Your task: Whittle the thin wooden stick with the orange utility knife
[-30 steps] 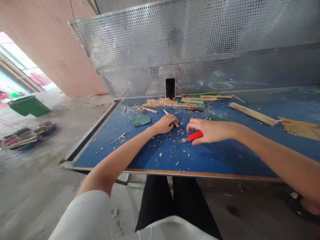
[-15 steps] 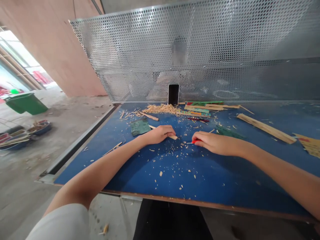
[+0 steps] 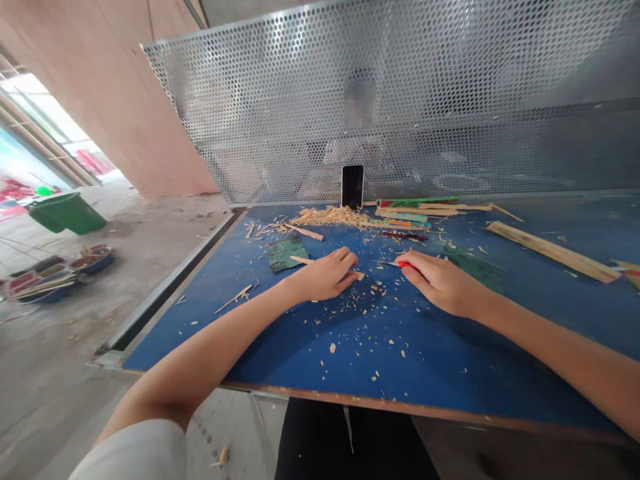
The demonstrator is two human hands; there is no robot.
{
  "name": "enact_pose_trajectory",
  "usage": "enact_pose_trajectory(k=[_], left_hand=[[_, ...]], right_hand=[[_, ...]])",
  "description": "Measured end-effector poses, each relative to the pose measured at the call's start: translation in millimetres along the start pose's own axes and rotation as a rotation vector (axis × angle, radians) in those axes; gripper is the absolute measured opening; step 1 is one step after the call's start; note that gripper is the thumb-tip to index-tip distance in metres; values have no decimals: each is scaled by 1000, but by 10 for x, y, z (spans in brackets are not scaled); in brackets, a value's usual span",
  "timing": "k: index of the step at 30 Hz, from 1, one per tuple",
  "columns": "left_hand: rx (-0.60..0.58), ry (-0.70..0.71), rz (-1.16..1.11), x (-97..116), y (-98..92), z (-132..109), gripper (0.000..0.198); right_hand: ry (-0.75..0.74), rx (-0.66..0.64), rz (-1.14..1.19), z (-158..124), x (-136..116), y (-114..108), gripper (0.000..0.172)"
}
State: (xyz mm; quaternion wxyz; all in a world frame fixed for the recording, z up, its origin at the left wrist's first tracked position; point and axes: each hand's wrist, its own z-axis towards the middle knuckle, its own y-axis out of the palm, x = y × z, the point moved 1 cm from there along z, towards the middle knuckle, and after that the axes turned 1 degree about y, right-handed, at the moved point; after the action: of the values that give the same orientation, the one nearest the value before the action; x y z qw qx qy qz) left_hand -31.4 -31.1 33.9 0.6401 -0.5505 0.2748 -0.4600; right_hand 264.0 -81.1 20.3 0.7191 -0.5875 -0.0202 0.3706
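My left hand [image 3: 330, 275] is closed over a thin wooden stick [image 3: 301, 260], pressing it near the tabletop; the stick's pale end pokes out past the fingertips toward the right. My right hand [image 3: 443, 281] grips a small knife [image 3: 405, 265] by its red handle. The narrow blade points left, a short gap away from the stick's end. Small wood chips [image 3: 377, 289] lie scattered between and below both hands. Behind my left wrist rests a dark green sheet, possibly sandpaper [image 3: 280, 255], and another green sheet [image 3: 473, 267] lies behind my right hand.
Wood shavings [image 3: 327, 216] are heaped before an upright phone [image 3: 353, 187] at a perforated metal panel [image 3: 280, 120]. Wood strips and colourful packets [image 3: 415, 219] lie to its right, with a longer board [image 3: 550, 252] beyond. A green bin [image 3: 67, 212] stands on the floor at left.
My right hand and the knife have moved away from me and slightly right, off from the stick's end. My left hand stays on the stick, its fingers shifted. The view has turned slightly.
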Motion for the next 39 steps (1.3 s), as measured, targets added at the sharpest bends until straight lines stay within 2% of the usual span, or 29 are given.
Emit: enact_pose_trajectory(k=[4,8,11,13,15,19,22,25,29,34,39], left_hand=[[-76,100,-130,7,-25,4,27],[-149,148,-151,2,-69,6,13],[-185,220,-168,-9,-110,11,24],[-176,279,-135,-24,-123,15,31],[-159,280,-55,-37,-119,15,38],[-116,93,13,-23,-110,-6,46],[-85,-17,-86,-16,-118,-14,38],[-63,68,-175,-56,-112,6,30],[-61,220,-272,-146,-60,49,36],[-27,225,-323,-226,49,70,33],[-23,211,-443,-285,129,71,25]], right_hand=[[-2,-33,-61,-17,74,8,28],[-123,-22,-99,0,84,65,25],[-201,11,-109,-8,57,93,22],[-232,32,-108,-18,42,98,21],[-246,47,-104,-25,40,99,20],[-244,43,-101,-28,69,106,22],[-239,38,-97,-24,96,117,23],[-234,44,-94,-21,104,120,23],[-246,64,-92,-25,80,109,20],[-339,76,-64,-32,53,120,18],[-413,53,-118,-40,36,167,23]])
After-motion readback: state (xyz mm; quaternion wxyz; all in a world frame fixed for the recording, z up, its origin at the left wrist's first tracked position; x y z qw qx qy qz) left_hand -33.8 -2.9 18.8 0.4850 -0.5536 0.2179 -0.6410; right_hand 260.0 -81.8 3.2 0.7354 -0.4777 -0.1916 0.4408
